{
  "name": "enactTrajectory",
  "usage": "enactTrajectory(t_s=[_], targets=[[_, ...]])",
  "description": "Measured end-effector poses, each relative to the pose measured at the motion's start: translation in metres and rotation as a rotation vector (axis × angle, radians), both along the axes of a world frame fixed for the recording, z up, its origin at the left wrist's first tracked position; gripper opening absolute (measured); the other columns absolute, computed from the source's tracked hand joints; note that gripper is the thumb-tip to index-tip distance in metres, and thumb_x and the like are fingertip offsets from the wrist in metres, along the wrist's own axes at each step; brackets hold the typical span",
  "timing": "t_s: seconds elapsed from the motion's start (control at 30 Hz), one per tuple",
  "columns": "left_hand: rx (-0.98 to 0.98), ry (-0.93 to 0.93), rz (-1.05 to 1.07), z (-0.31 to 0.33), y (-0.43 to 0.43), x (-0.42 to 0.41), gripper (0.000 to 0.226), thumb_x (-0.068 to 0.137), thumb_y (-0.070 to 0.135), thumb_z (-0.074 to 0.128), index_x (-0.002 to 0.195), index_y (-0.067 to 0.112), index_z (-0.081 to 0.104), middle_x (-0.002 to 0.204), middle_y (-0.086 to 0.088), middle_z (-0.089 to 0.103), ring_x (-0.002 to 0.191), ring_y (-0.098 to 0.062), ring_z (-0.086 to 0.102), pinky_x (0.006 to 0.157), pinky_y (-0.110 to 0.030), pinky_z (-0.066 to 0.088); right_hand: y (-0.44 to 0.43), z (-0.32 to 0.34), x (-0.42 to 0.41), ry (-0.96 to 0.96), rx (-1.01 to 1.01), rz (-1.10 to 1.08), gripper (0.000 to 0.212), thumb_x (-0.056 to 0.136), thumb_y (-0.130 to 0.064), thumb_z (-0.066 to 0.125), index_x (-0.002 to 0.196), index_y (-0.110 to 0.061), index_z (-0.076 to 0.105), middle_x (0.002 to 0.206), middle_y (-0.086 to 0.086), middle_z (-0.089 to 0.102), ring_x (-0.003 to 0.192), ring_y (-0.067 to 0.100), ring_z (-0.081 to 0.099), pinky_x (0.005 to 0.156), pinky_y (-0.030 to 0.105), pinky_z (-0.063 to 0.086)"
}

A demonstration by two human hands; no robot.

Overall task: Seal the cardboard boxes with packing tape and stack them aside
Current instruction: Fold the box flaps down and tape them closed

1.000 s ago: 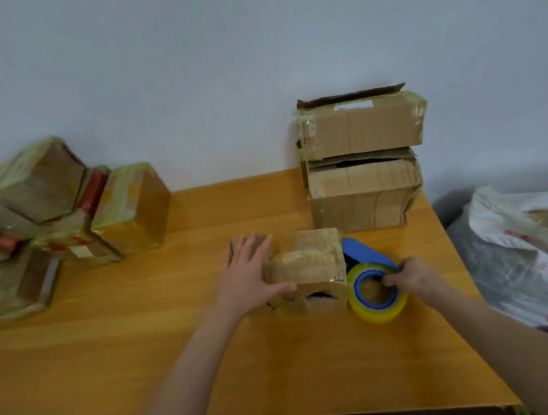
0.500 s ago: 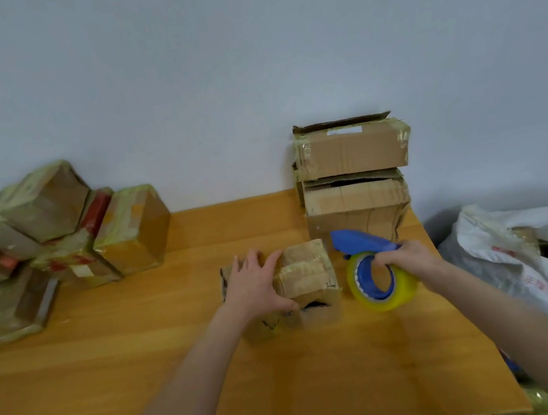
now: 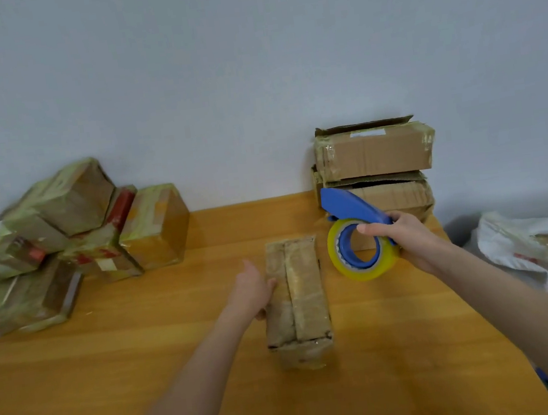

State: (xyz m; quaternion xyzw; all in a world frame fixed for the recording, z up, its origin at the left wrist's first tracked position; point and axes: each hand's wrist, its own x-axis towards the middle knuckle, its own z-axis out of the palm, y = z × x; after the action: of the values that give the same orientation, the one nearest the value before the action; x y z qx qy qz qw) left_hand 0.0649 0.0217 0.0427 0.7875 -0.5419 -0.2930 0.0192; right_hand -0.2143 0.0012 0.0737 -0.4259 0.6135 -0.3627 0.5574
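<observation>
A small cardboard box (image 3: 297, 294) lies lengthwise on the wooden table (image 3: 148, 378), its top seam running away from me. My left hand (image 3: 253, 291) grips its left side, thumb on the top edge. My right hand (image 3: 404, 243) holds a blue tape dispenser (image 3: 352, 211) with a yellowish roll of packing tape (image 3: 359, 271), lifted off the table just right of the box.
Two unsealed cardboard boxes (image 3: 377, 174) are stacked at the back right against the wall. A pile of several taped boxes (image 3: 73, 239) fills the back left. A white bag (image 3: 540, 254) sits off the table's right edge.
The box has been turned so its long side points away from me. My right hand has raised the tape dispenser off the table, and my left hand shifted to the box's left side.
</observation>
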Motion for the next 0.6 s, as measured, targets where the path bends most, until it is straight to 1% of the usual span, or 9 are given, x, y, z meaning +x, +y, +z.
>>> enactTrajectory(t_s=[0.03,0.07,0.13,0.17,0.23,0.33,0.4,0.47,0.6], targets=[[0.006,0.006,0.022,0.0,0.003,0.002,0.06,0.099,0.037,0.049,0.144,0.006,0.025,0.106,-0.015,0.064,0.067,-0.024,0.067,0.054,-0.034,0.057,-0.002,0.002,0.002,0.009,-0.012,-0.002,0.062,0.069,-0.033,0.085,0.119,-0.01,0.057,0.113,0.008,0.065,0.102,0.024,0.063,0.091,0.039,0.05],[-0.031,-0.074,-0.013,0.003,0.004,0.004,0.052,0.098,0.04,0.047,0.136,0.006,0.035,0.097,-0.011,0.066,0.068,-0.023,0.067,0.057,-0.035,0.057,-0.003,0.003,0.003,0.021,-0.026,-0.002,0.061,0.07,-0.032,0.085,0.118,-0.009,0.057,0.112,0.009,0.065,0.101,0.024,0.063,0.088,0.038,0.05],[-0.198,-0.324,-0.161,0.005,0.0,0.011,0.053,0.096,0.05,0.045,0.132,0.011,0.042,0.102,-0.006,0.066,0.088,-0.022,0.066,0.069,-0.035,0.056,-0.005,0.007,0.007,0.057,-0.056,0.005,0.057,0.071,-0.032,0.085,0.115,-0.009,0.057,0.109,0.01,0.064,0.097,0.025,0.063,0.082,0.036,0.049],[-0.281,-0.343,-0.21,0.005,-0.004,0.013,0.056,0.095,0.052,0.047,0.137,0.016,0.04,0.114,-0.004,0.064,0.1,-0.022,0.062,0.076,-0.035,0.054,-0.004,0.009,0.009,0.068,-0.064,0.008,0.054,0.071,-0.031,0.084,0.113,-0.01,0.057,0.107,0.01,0.064,0.094,0.025,0.063,0.079,0.035,0.049],[-0.358,-0.197,-0.26,0.008,-0.016,0.008,0.064,0.093,0.047,0.053,0.146,0.021,0.028,0.136,-0.003,0.05,0.119,-0.021,0.051,0.088,-0.037,0.051,-0.003,0.01,0.015,0.067,-0.074,0.002,0.052,0.072,-0.029,0.084,0.111,-0.009,0.058,0.104,0.008,0.064,0.09,0.022,0.062,0.075,0.031,0.048],[-0.319,-0.052,-0.329,0.005,-0.039,-0.014,0.075,0.093,0.041,0.056,0.153,0.022,0.016,0.15,-0.007,0.035,0.132,-0.025,0.041,0.1,-0.039,0.044,-0.001,0.012,0.023,0.061,-0.081,-0.025,0.051,0.072,-0.028,0.084,0.111,-0.008,0.058,0.097,0.004,0.062,0.083,0.018,0.06,0.068,0.027,0.046],[-0.247,-0.043,-0.369,-0.003,-0.052,-0.024,0.074,0.092,0.046,0.056,0.153,0.024,0.018,0.149,-0.008,0.037,0.132,-0.026,0.041,0.101,-0.04,0.044,-0.002,0.012,0.026,0.062,-0.08,-0.035,0.05,0.072,-0.026,0.084,0.111,-0.008,0.057,0.095,0.003,0.061,0.081,0.016,0.06,0.065,0.026,0.044],[-0.197,-0.117,-0.401,-0.008,-0.059,-0.026,0.066,0.09,0.054,0.054,0.146,0.025,0.035,0.139,-0.005,0.047,0.126,-0.023,0.047,0.094,-0.039,0.047,-0.003,0.011,0.027,0.071,-0.076,-0.035,0.051,0.072,-0.026,0.084,0.112,-0.009,0.057,0.098,0.003,0.062,0.083,0.016,0.06,0.066,0.026,0.045],[-0.256,-0.231,-0.245,-0.013,-0.052,-0.012,0.044,0.091,0.056,0.051,0.119,0.022,0.058,0.115,-0.001,0.062,0.107,-0.02,0.057,0.08,-0.033,0.048,-0.006,0.013,0.023,0.113,-0.076,0.0,0.053,0.073,-0.027,0.083,0.114,-0.009,0.056,0.106,0.006,0.062,0.088,0.018,0.061,0.069,0.027,0.047]])
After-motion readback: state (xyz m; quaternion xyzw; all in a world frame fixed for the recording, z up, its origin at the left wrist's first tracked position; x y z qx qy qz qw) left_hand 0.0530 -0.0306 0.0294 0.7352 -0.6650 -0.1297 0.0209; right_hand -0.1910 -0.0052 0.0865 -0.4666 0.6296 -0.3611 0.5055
